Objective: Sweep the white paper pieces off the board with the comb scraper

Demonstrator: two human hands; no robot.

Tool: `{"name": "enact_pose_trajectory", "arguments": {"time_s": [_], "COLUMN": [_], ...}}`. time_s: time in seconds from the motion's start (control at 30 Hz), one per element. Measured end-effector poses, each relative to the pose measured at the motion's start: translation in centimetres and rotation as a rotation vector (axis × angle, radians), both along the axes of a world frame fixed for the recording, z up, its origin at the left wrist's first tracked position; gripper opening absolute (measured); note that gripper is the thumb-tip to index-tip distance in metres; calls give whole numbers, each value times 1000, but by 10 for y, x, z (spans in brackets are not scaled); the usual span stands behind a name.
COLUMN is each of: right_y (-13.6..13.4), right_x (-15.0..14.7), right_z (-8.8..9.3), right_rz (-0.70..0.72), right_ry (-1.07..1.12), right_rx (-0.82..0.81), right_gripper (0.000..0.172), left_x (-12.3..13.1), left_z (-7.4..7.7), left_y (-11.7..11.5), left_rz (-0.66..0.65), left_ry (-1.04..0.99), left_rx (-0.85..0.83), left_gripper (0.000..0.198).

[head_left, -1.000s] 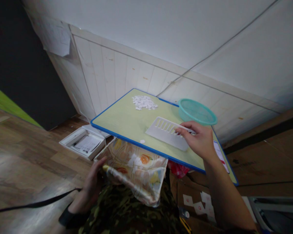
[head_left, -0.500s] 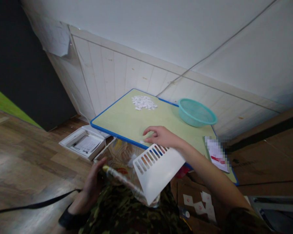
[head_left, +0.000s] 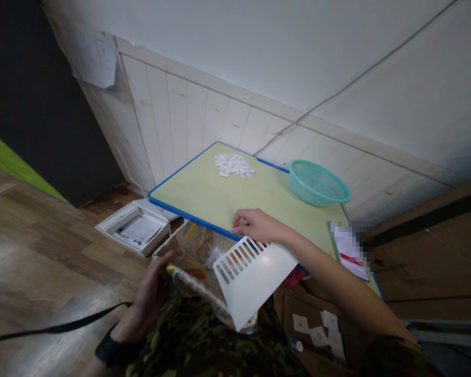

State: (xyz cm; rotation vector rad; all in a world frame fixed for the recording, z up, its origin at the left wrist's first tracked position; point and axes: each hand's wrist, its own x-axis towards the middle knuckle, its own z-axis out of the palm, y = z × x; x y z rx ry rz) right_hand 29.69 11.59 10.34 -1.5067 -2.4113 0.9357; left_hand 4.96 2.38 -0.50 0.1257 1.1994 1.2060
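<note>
My left hand (head_left: 154, 287) is closed around the rim of an open container with a printed pattern and shiny, plastic-looking sides (head_left: 196, 287), held below the table's front edge. Across its opening slants a white slotted plastic piece (head_left: 259, 280), partly under my right wrist. At the blue edge of the yellow-green table (head_left: 196, 191), my right hand (head_left: 255, 225) has its fingers curled and the thumb pressed toward the index finger. Whatever is between those fingertips is too small to make out. Farther back on the table lies a pile of small white paper pieces (head_left: 234, 164).
A turquoise basin (head_left: 317, 183) stands at the table's back right, with a partly blurred white packet (head_left: 349, 251) at the right edge. An open white box (head_left: 135, 230) sits at lower left. White cards (head_left: 320, 335) and cardboard (head_left: 424, 262) are at right. A wall runs behind.
My right hand has drawn back slightly to the table's edge, and its fingers are closer together. A small white piece formerly by the thumb no longer shows. My left hand stays on the container.
</note>
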Motion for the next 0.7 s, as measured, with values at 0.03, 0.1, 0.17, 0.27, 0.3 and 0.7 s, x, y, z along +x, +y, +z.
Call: {"name": "enact_pose_trajectory", "arguments": {"time_s": [0.03, 0.1, 0.17, 0.27, 0.3, 0.7], "right_y": [0, -1, -1, -4, -6, -2], "right_x": [2, 4, 5, 5, 4, 47], "right_z": [-1, -4, -6, -9, -9, 35], "right_rz": [3, 30, 55, 71, 90, -342], "right_ry": [11, 15, -1, -10, -4, 256], "right_rx": [11, 33, 43, 39, 37, 134], "right_gripper": [19, 21, 19, 19, 19, 40], "left_x": [0, 1, 2, 2, 2, 1], "left_z": [1, 2, 4, 6, 6, 5], "left_y": [0, 0, 0, 1, 1, 0], "left_rz": [-9, -16, -12, -20, -28, -93], "left_ry": [4, 13, 18, 16, 12, -39], "left_rx": [0, -7, -14, -21, -22, -47], "left_gripper": [28, 28, 28, 27, 27, 29]}}
